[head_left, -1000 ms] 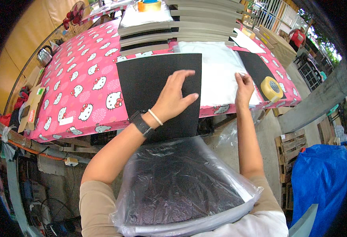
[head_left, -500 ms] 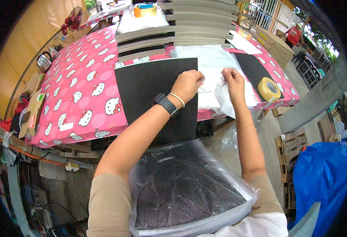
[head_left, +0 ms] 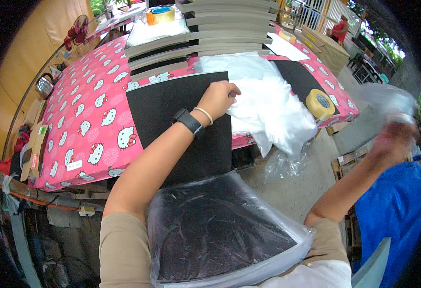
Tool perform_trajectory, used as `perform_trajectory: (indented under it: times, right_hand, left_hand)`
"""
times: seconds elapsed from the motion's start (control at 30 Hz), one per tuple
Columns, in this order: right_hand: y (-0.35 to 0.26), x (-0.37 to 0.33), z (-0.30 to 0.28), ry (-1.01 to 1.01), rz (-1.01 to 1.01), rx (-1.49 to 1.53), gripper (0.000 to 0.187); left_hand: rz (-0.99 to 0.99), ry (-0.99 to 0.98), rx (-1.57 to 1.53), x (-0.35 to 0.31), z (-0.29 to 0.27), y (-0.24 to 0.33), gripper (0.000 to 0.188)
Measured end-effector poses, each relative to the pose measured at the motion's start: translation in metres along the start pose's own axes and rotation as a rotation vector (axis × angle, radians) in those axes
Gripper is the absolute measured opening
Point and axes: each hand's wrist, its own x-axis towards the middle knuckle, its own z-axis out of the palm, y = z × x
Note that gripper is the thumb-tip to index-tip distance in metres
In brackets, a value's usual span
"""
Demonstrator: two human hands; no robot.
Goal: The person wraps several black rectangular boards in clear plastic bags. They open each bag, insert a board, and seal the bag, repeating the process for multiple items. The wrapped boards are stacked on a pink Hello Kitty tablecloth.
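My left hand (head_left: 218,101), with a dark watch and a pale band at its wrist, lies over the right edge of an upright black sheet (head_left: 172,129). Its fingers are curled together beside crumpled white plastic bags (head_left: 272,103); whatever they hold is hidden. My right hand (head_left: 396,139) is far out to the right, smeared by motion. A blurred, translucent piece of clear plastic (head_left: 385,98) trails from its fingers. Close to my body is a black, plastic-wrapped flat stack (head_left: 220,230), below the black sheet.
Tall stacks of grey-edged boards (head_left: 234,33) stand at the back of the pink-covered table (head_left: 95,139). A tape roll (head_left: 320,104) sits on its right side. A blue tarp (head_left: 392,211) and a concrete beam (head_left: 354,134) are to the right. A person in red (head_left: 339,31) is far off.
My right hand has swung from the plastic bags far out to the right, with clear plastic trailing. The bags have spread and crumpled. My left hand stays by the black sheet's edge.
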Motion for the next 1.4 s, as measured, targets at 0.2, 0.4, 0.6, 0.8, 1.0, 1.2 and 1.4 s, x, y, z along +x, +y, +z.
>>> perform_trajectory:
  times: [0.2,0.4,0.6,0.8,1.0,1.2,1.4]
  right_hand:
    - [0.09,-0.145,0.086,-1.177,0.236,-0.608,0.021]
    - [0.19,-0.147,0.144,-1.327,0.06,-0.845,0.02]
    - [0.223,-0.098,0.083,-0.882,0.17,-1.047,0.019]
    - [0.129,-0.151,-0.005,-1.364,0.648,-1.285,0.014]
    - [0.031,-0.195,0.105,-1.738,0.553,-0.464,0.017]
    - [0.031,-0.178,0.171,-1.123,0.723,-0.255,0.021]
    - [0.045,-0.191,0.186,-0.982,1.073,0.209,0.02]
  left_hand:
    - [-0.173,0.304,-0.345,0.045,-0.029,0.033,0.013]
    - [0.639,0.341,0.257,0.041,-0.04,0.058,0.02]
    - [0.314,0.244,0.466,-0.002,-0.042,0.04,0.019]
    - [0.268,0.289,0.166,-0.061,-0.058,0.049,0.02]
    - [0.048,-0.157,-0.536,-0.101,-0.035,0.083,0.071]
    - [-0.511,-0.075,-0.808,-0.107,-0.06,0.099,0.015]
    - [-0.475,0.151,-0.869,-0.127,-0.086,0.085,0.014]
